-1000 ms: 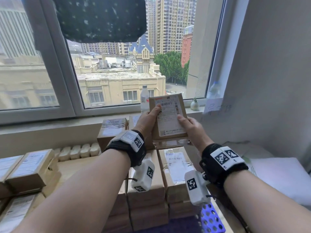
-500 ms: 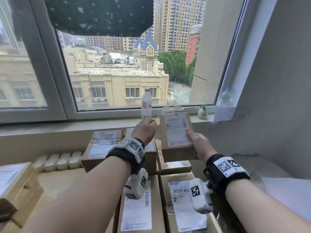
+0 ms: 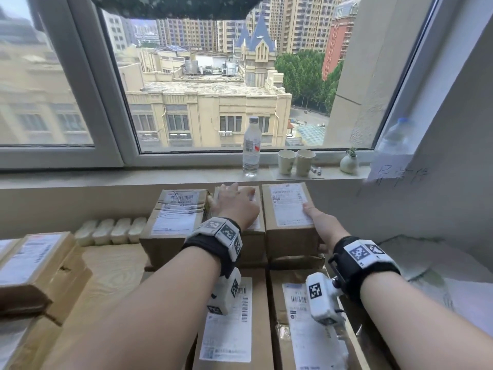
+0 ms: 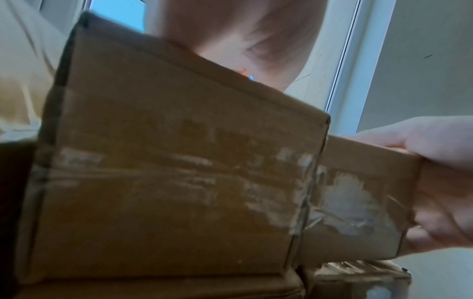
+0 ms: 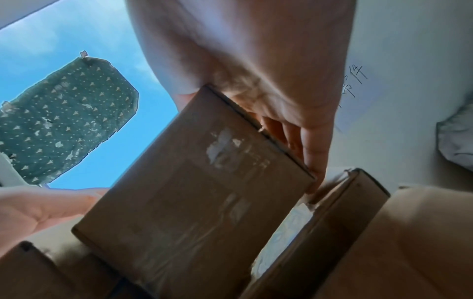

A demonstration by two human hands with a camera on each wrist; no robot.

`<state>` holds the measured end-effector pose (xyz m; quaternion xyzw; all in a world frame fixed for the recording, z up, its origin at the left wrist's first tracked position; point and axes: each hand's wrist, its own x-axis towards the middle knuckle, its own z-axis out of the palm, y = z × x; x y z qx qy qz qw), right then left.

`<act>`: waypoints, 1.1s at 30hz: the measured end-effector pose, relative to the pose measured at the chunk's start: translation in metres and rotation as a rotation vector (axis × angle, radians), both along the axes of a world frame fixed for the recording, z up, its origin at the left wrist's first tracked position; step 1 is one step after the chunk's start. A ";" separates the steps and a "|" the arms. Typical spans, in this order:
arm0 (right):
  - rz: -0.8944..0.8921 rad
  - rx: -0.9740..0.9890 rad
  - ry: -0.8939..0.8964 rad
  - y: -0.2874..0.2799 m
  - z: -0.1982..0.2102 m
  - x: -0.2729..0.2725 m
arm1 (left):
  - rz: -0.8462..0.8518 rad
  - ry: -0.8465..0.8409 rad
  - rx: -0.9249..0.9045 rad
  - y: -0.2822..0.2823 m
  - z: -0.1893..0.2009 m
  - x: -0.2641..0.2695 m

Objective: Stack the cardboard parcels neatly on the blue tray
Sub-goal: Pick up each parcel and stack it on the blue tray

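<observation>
Right hand (image 3: 316, 222) gripping the small parcel (image 3: 289, 209) at its right side, thumb on the label, fingers curled along the side wall. Parcel seated on the back row of the parcel stack (image 3: 256, 303), apparently flush. Left hand (image 3: 234, 204) flat, fingers straight, pressing the middle parcel (image 3: 250, 233) beside it.

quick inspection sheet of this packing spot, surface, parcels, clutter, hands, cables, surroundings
surface: wooden top, mostly under parcels; blue tray not seen.
job's things: far-right parcel sits label up on the back row; middle parcel beside it; left parcel; more in front.
clutter: water bottle, two paper cups, small vase on the sill.
grippers: left hand rests flat on the middle parcel; right hand grips the far-right parcel.
cables: nothing seen.
surroundings: window, handwritten note on the wall.
</observation>
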<state>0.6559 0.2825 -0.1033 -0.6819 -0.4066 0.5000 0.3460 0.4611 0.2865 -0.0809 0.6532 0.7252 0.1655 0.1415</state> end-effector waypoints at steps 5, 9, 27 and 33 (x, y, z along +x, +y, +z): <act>0.012 0.002 -0.026 0.009 -0.005 0.004 | 0.006 -0.006 -0.014 0.001 0.000 0.001; 0.054 0.026 -0.160 0.019 -0.011 0.007 | -0.001 -0.013 -0.025 -0.001 0.001 0.003; 0.291 0.431 -0.880 -0.026 0.033 -0.031 | -0.045 -0.065 0.019 -0.023 0.012 0.005; 0.371 0.525 -0.919 -0.057 0.042 -0.036 | -0.034 0.029 0.101 -0.058 0.018 0.006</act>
